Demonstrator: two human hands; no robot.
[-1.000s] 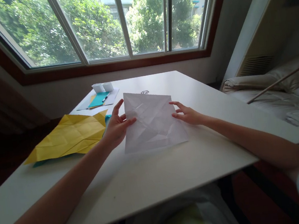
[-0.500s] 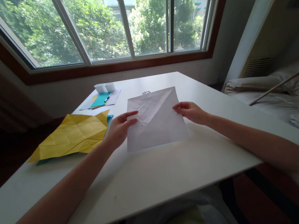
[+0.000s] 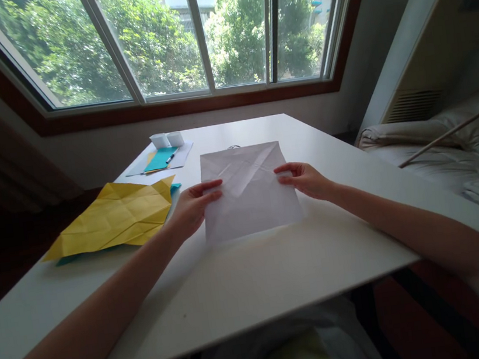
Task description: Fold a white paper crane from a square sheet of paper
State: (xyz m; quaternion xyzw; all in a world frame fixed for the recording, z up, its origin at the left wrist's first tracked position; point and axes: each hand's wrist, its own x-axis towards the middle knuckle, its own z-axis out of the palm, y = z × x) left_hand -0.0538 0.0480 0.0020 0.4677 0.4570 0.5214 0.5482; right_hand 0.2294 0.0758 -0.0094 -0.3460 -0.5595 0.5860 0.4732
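A white sheet of paper [image 3: 249, 207] with creases across its upper part is held up over the table, its far edge raised. My left hand [image 3: 192, 208] pinches its left edge between thumb and fingers. On the opposite side my right hand [image 3: 308, 180] grips the right edge the same way. A fold or flap shows as lighter and darker triangles near the top of the sheet. Behind its upper edge a small dark looped thing [image 3: 233, 146] peeks out, mostly hidden.
A creased yellow paper [image 3: 116, 216] lies left of my left hand, over a teal sheet. Further back are a blue paper [image 3: 161, 158] with a pen [image 3: 172, 155], other sheets and two small white boxes [image 3: 166, 139]. The white table [image 3: 246, 296] has its near edge before me.
The white paper has turned slightly, its upper left corner shifting left and its top edge now nearly level. Both hands keep their hold in nearly the same places.
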